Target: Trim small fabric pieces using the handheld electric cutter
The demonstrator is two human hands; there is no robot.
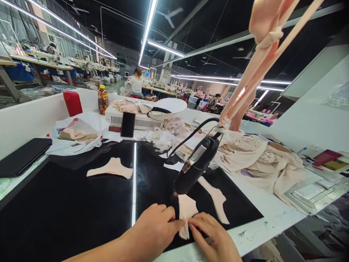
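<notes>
Cloth piece: a pale cutout (188,204) lying by the near edge of the black surface (68,211), towards its right corner.
Left hand: at the cloth's left side (155,227); its grip, as far as the curled fingers let me see, pinches the near end.
Right hand: on the opposite side (212,234), grip closed, thumb and forefinger pinching the same end.
Black tool: hanging tilted from pale cloth strips (247,78), its body (195,165) above the surface, tip just beside the cloth's far end.
Other cutouts: one near the surface's right edge (217,200), another towards the far edge, left of the tool (111,169).
Phone: propped upright beyond the far edge (128,124).
</notes>
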